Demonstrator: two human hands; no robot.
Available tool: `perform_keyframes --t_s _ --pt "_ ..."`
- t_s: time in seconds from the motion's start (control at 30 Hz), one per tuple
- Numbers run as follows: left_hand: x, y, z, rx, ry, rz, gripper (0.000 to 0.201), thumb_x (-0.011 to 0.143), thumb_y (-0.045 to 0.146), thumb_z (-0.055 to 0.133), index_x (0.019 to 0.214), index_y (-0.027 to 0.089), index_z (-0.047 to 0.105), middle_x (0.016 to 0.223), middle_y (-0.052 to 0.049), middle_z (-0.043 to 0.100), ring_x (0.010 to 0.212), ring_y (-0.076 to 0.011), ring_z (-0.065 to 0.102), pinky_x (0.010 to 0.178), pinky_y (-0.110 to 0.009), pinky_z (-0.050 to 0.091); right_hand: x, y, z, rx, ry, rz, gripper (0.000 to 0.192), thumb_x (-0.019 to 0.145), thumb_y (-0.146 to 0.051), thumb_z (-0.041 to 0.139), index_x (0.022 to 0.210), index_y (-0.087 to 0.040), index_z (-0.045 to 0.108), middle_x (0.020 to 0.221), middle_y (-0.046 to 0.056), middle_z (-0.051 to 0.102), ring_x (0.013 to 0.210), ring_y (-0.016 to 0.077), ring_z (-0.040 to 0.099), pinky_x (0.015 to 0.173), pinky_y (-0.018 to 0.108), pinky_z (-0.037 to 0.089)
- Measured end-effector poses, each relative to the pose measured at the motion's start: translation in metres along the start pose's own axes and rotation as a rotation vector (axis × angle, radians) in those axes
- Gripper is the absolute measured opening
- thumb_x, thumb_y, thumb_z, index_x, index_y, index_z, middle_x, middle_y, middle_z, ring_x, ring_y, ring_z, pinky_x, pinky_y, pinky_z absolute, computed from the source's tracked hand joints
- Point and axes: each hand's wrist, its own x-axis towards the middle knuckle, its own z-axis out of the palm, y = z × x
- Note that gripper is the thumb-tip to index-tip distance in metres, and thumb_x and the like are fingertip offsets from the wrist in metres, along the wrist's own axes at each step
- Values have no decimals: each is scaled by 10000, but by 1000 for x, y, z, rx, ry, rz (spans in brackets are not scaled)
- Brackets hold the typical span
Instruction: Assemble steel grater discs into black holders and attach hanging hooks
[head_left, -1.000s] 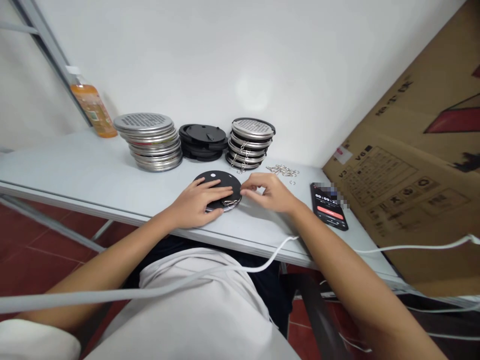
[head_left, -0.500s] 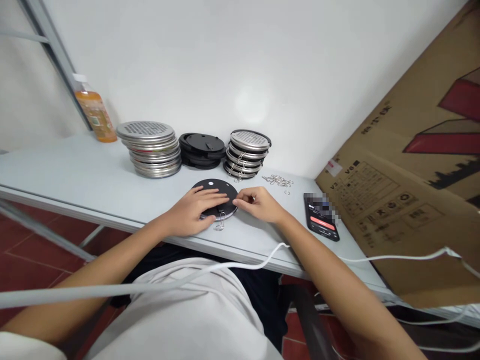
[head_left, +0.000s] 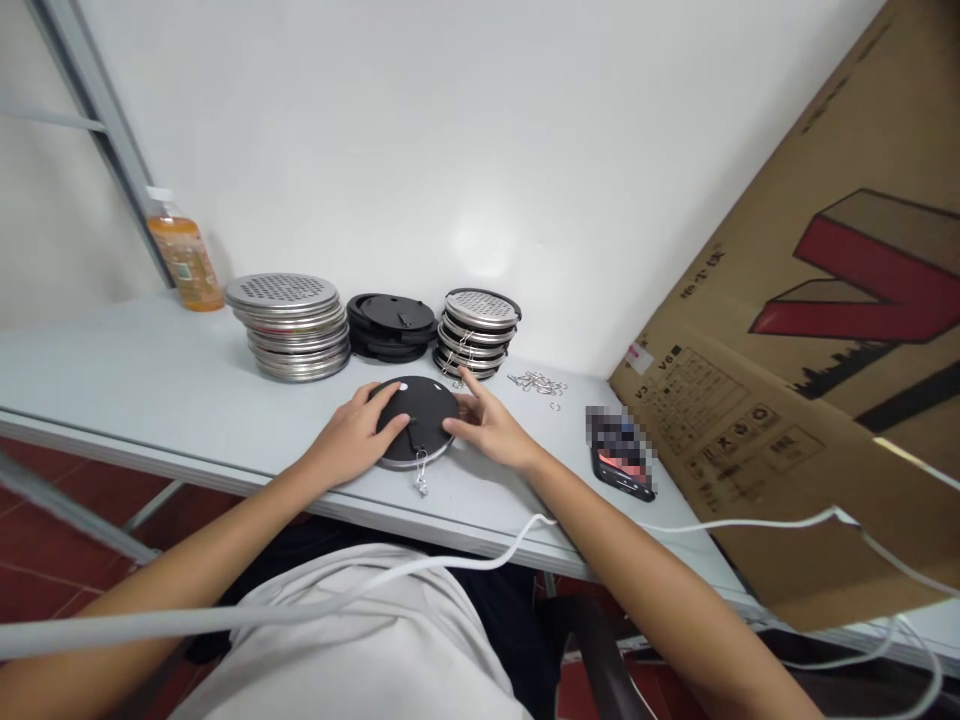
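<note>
A round black disc point(head_left: 424, 408) with a silvery metal rim underneath rests near the front of the table. From its near edge hangs a small bent wire clip point(head_left: 421, 475). My left hand point(head_left: 352, 435) grips the disc's left side, its thumb and fingers over the top edge. On the right side my right hand point(head_left: 491, 428) holds the rim, thumb on top, index finger raised and the other fingers partly hidden behind the edge.
Behind stand a stack of perforated metal discs point(head_left: 289, 330), a pile of black discs point(head_left: 390, 318) and a mixed stack with clips point(head_left: 478, 325). Loose wire clips point(head_left: 538, 383), a phone point(head_left: 621, 455), a bottle point(head_left: 185, 255), a cardboard box point(head_left: 720, 400) and a white cable point(head_left: 480, 565) surround the work.
My left hand has slid from lying flat across the disc to its left side. My right hand has gone from a pinch at the edge to a wider hold on the rim.
</note>
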Motion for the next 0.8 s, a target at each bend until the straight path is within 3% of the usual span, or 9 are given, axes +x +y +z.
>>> perform_keyframes --t_s 0.13,0.23,0.33,0.43,0.5,0.57,0.67,0.73,0.8 --pt "0 4 -1 -40 96 -111 596 984 524 387 1544 319 398 1515 -111 378 1384 -354 384 1173 -579 261 2 -11 3 344 51 -35 873 777 -315 779 1530 -365 338 1510 66 523 1183 214 653 1015 426 529" --pt "2 10 -1 -147 111 -171 601 959 580 430 1530 393 406 1468 -90 389 1331 -363 405 1157 -633 224 1 -19 9 319 -2 -146 796 800 -353 757 1506 -372 389 1596 40 420 1375 231 520 1114 447 456" --pt "2 21 -2 -705 -30 -102 715 943 712 355 1545 329 401 1367 -82 523 1298 -298 478 1183 -504 290 -2 -23 15 69 -116 -234 862 833 -422 739 1568 -366 293 1658 30 287 1522 247 299 1215 485 309" --pt "-4 36 -3 -1302 -268 -187 838 898 820 258 1490 278 499 1321 -95 633 1298 -316 530 1126 -467 405 -7 -24 22 -322 -184 -303 857 856 -483 717 1583 -343 287 1682 33 194 1570 290 60 1253 559 57" --pt "-8 45 -4 -1527 -312 -256 793 899 793 358 1448 253 546 1297 -103 672 1281 -328 565 1089 -467 457 -9 -24 25 -526 -197 -339 846 860 -516 705 1582 -338 299 1685 43 172 1564 325 -25 1221 614 -46" --pt "-10 52 -5 -1622 -265 -310 610 937 600 535 1416 224 572 1279 -103 693 1243 -308 608 1075 -440 486 -10 -23 26 -632 -195 -379 843 874 -533 682 1588 -340 278 1686 58 167 1562 342 -20 1204 643 -62" --pt "-5 60 -13 -1646 -172 -412 475 917 265 620 1379 157 589 1244 -125 712 1152 -281 672 1032 -410 535 -9 -25 24 -706 -38 -486 876 857 -554 691 1592 -335 267 1698 59 116 1564 345 -22 1214 637 -50" --pt "3 65 -23 -1666 -107 -492 460 919 252 576 1361 124 590 1191 -145 729 1079 -289 704 956 -428 585 -7 -28 19 -675 167 -541 905 841 -577 697 1593 -327 260 1705 52 84 1568 342 -10 1235 618 -14" --pt "14 72 -35 -1668 -63 -557 462 935 324 531 1349 128 591 1137 -144 743 1021 -300 722 866 -450 622 -4 -31 11 -527 331 -544 906 843 -616 671 1587 -311 254 1699 67 139 1567 330 102 1255 584 111"
